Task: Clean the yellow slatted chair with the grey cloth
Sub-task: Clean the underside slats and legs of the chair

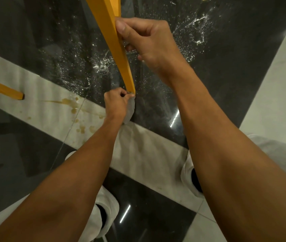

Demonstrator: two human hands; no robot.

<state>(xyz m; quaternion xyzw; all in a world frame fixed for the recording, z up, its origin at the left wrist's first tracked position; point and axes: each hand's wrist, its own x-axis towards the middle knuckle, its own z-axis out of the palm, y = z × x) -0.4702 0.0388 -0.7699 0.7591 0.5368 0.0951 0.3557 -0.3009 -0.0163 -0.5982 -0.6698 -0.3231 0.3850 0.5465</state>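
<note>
A yellow chair leg point(114, 41) slants down from the top of the head view to its foot near the middle. My right hand point(145, 41) grips the leg partway up, fingers curled round it. Down at the leg's foot, my left hand point(117, 103) holds the bunched grey cloth point(131, 109) against the tip. A second yellow chair leg point(4, 89) ends at the left edge. The rest of the chair is out of view.
The floor is dark polished stone point(42, 41) with white speckles, crossed by a pale band point(147, 154) carrying brownish stains point(72, 103). My two white shoes point(106, 206) point(189, 173) stand below the hands. A second pale strip point(278, 75) runs along the right.
</note>
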